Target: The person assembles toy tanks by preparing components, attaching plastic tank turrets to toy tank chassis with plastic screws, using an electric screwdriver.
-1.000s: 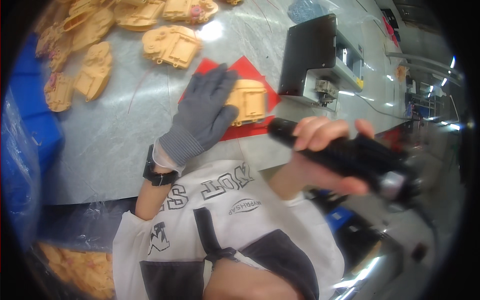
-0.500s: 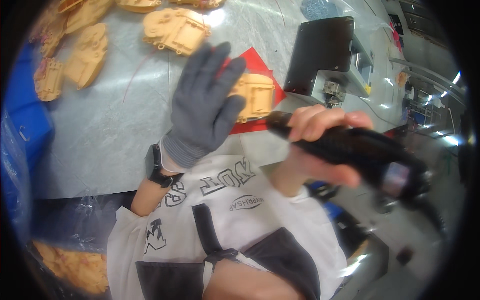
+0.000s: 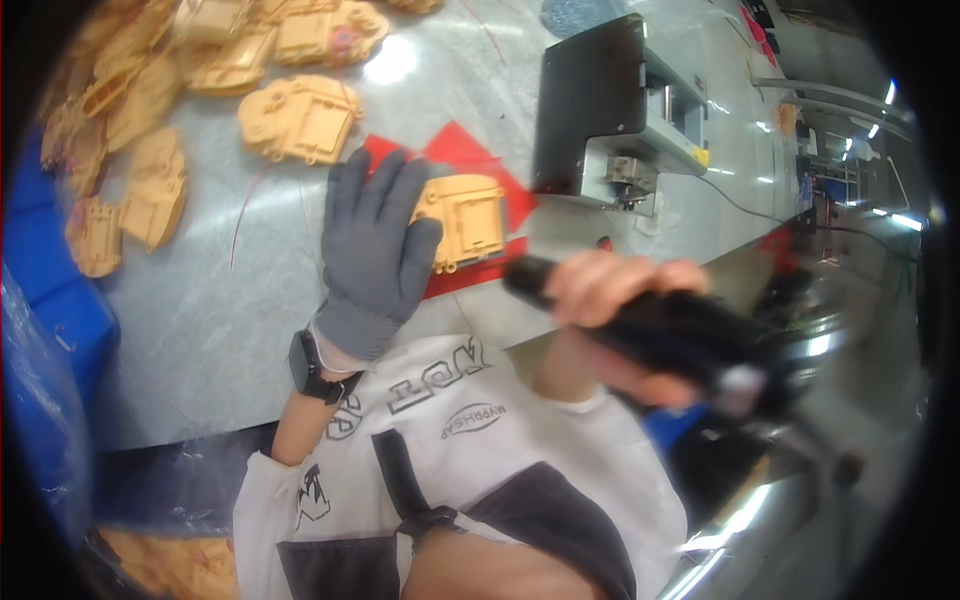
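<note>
A tan moulded plastic housing (image 3: 468, 222) lies on red sheets (image 3: 515, 195) on the grey table, a recessed square facing up. My left hand (image 3: 372, 230), in a grey glove, is at its left side, fingers stretched out and thumb against or over its edge. Exactly where the fingers touch is hidden. My bare right hand (image 3: 620, 290) is wrapped round a black power screwdriver (image 3: 680, 335), blurred by motion. The tool's narrow front end points left, just short of the housing's near right side. Its bit cannot be made out.
Another tan housing (image 3: 300, 120) lies beyond my left hand, with a pile of similar housings (image 3: 145, 100) at far left. A black and silver machine (image 3: 590, 115) stands at right. A blue bin (image 3: 60, 270) edges the table at left; a bag of tan parts (image 3: 175, 560) sits below.
The view has shifted, showing more of the pile. My left hand has come away from the farther housing and settled lower beside the near one. The screwdriver stays in my right hand, close to the housing.
</note>
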The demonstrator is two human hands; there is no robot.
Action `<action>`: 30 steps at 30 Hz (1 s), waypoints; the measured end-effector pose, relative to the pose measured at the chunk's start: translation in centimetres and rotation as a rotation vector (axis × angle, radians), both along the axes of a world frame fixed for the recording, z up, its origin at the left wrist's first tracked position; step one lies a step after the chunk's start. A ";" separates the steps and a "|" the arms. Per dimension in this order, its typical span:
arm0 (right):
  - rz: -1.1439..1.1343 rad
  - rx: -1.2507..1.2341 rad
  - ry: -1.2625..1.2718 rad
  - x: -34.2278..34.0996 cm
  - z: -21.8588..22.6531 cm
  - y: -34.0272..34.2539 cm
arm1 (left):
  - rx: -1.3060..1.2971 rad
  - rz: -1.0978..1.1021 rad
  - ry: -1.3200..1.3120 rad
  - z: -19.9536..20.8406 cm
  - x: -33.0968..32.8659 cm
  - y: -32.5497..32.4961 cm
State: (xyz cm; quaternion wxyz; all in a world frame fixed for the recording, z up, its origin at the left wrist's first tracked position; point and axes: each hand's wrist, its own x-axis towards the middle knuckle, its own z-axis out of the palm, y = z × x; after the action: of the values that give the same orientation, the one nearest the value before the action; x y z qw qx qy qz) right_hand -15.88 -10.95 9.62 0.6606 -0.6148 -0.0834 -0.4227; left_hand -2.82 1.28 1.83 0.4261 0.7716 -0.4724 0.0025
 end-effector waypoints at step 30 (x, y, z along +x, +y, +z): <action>0.103 -0.059 -0.013 3.3 -0.4 3.7 | -0.249 -0.072 0.371 -0.9 0.7 0.1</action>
State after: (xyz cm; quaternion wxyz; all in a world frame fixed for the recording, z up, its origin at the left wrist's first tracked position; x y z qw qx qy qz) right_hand -12.62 -7.21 9.18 0.6626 -0.6261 -0.1315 -0.3895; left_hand -2.13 1.43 0.90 0.5972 0.6831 -0.4091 -0.0963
